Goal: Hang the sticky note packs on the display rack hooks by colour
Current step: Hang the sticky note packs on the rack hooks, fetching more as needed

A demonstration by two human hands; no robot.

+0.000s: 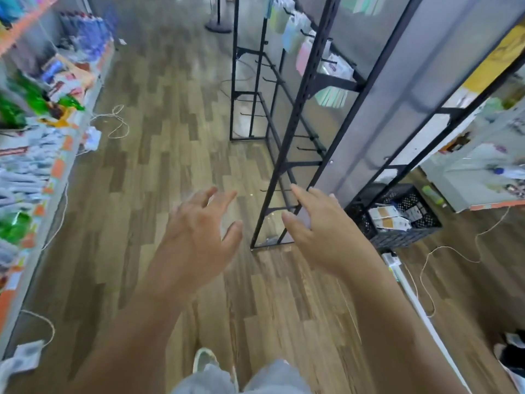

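Both hands are empty. The left hand (199, 231) is held out over the wooden floor (170, 137) with the fingers spread and a little bent, holding nothing. The right hand (318, 226) is also spread, its fingers nearly straight, just in front of the near corner post of the display rack (297, 109); whether it touches the post, I cannot tell. On the upper hooks several sticky note packs (302, 56) hang already: pale green, blue and pink, and mint green ones lower. The lower hooks (308, 149) are bare. On the floor just beside the rack stands a black crate (397, 237) with more packets (389, 220) inside, white and orange-brown; I cannot read what they are. I judge the task partly done: some colours hang, many hooks wait, and the next pack must be fetched, probably from the crate
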